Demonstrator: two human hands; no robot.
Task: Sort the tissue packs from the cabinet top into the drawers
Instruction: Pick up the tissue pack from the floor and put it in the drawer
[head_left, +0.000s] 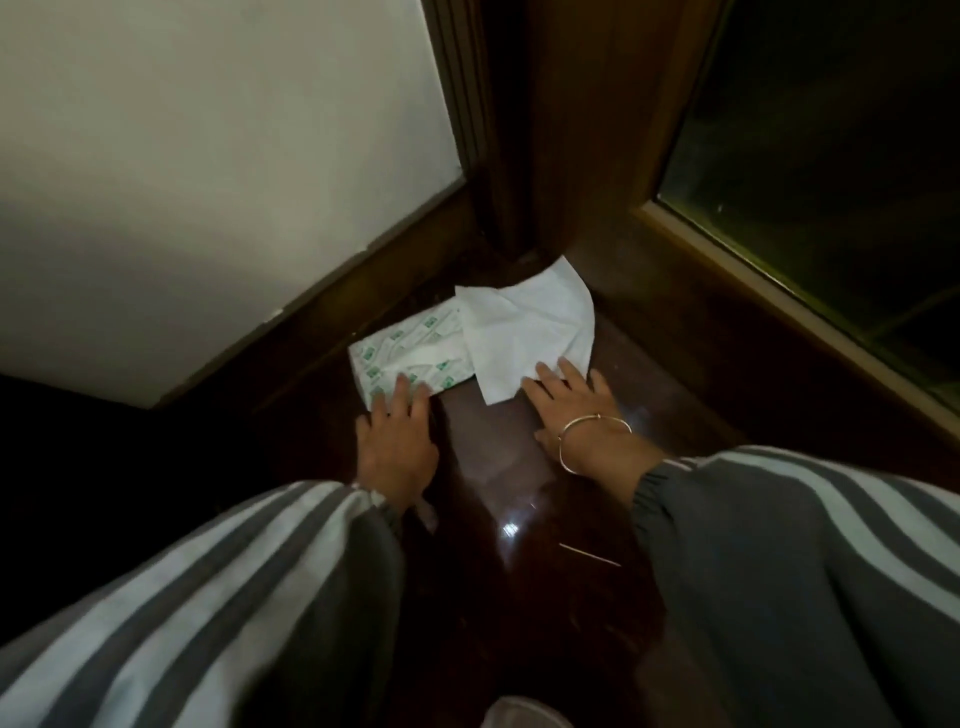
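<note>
Nearest, at six o'clock: a pale rounded thing (519, 714) at the bottom edge, too cut off to tell what it is. My striped grey-and-white left sleeve (234, 597) comes in from seven o'clock, my right sleeve (805, 545) from four o'clock.

Cabinet top (498, 483): dark glossy wood with a bright glint on it. A thin pale sliver (589, 554) lies on it near my right cuff.

Left hand (397, 441): palm down, fingers (402, 389) straight and close together. The tips lie on the near corner of the tissue pack (405, 353). Nothing is curled round it; this is contact only, no hold.

Right hand (576, 410): flat, fingers (545, 371) spread apart, a thin bangle (597, 417) at the wrist. The fingertips touch the near edge of a loose white tissue sheet (524, 327). It grips nothing.

The tissue pack is white with green print. It lies flat on the cabinet top at twelve o'clock from my left hand, with its long side running toward one o'clock. The loose sheet lies over the pack's far end and spreads toward the back corner, at eleven o'clock from my right hand.

Beyond: a white wall (208, 182) at ten o'clock, edged with dark wood trim. A wooden post (571, 130) stands at twelve. A dark window pane (831, 156) in a lighter frame is at two o'clock.
</note>
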